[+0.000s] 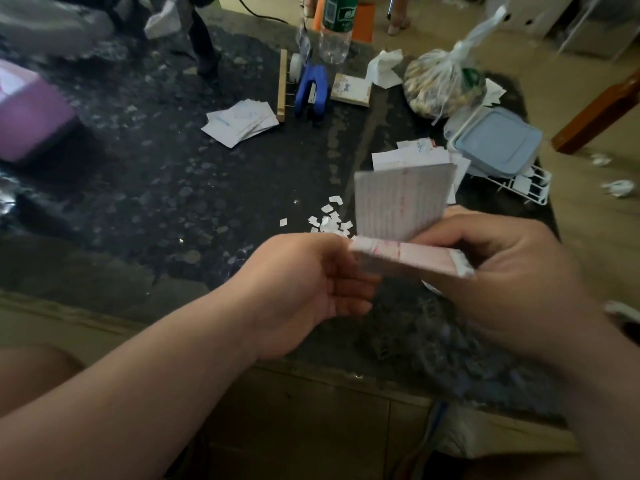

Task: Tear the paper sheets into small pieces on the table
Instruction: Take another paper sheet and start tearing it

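The right grip (502, 271) is clenched round the paper pad (415, 259), fingers curled behind it and the right end of the pad lying against the palm. The left grip (311, 282) has its fingers curled too, and its thumb and forefinger pinch the pad's left end, though the blur hides the exact contact.

The pad is held in the air above the near part of the bench (173, 202), between the two grips. Its long axis runs left to right, the right end dipping a little lower and nearer. Its torn white edge points to the right. A lifted sheet (401, 202) stands up from the pad's far edge, its ruled face turned toward the camera and its top edge pointing away and upward.

Just beyond the left grip, small pieces (332, 220) of white paper lie scattered on the dark bench. Farther off lie loose sheets (242, 121), a blue stapler (311, 91) beside them and a plastic bottle (336, 29) behind. To the right sit a tied plastic bag (440, 84) and a blue lidded box (495, 140).
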The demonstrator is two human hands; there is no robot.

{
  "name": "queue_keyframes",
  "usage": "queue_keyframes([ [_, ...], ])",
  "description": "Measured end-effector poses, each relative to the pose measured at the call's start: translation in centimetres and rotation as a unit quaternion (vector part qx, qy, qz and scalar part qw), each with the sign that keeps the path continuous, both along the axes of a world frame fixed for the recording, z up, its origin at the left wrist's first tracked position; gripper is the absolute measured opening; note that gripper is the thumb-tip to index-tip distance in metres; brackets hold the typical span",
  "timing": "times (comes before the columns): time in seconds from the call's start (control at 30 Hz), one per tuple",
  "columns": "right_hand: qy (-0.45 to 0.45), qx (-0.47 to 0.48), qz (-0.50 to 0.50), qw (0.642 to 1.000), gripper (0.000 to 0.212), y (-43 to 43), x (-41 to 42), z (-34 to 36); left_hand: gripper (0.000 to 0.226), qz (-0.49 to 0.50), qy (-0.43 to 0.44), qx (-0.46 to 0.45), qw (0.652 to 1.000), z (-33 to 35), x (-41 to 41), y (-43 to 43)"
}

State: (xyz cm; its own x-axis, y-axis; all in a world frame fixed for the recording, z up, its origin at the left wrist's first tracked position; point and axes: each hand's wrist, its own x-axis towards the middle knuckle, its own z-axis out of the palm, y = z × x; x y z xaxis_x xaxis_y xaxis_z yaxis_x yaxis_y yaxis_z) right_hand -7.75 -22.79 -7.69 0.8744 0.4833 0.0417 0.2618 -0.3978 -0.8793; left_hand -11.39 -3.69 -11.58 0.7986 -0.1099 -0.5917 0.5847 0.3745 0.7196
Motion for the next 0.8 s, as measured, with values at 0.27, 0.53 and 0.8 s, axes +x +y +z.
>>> queue_keyframes([
  [0.27,0.21,0.152,-0.078,0.963,0.035,0.3,0.2,-1.2,0.009,-0.096,-0.203,0.224,0.948,0.8,-0.7,1.0],
  [0.53,0.251,0.262,-0.148,0.92,0.022,0.7,0.5,-1.5,0.021,-0.158,-0.184,0.269,0.932,1.1,-0.8,0.3],
  [0.8,0.183,0.22,-0.181,0.941,0.018,1.2,-0.3,-2.0,0.024,-0.185,-0.188,0.292,0.919,0.8,-1.3,-0.2],
])
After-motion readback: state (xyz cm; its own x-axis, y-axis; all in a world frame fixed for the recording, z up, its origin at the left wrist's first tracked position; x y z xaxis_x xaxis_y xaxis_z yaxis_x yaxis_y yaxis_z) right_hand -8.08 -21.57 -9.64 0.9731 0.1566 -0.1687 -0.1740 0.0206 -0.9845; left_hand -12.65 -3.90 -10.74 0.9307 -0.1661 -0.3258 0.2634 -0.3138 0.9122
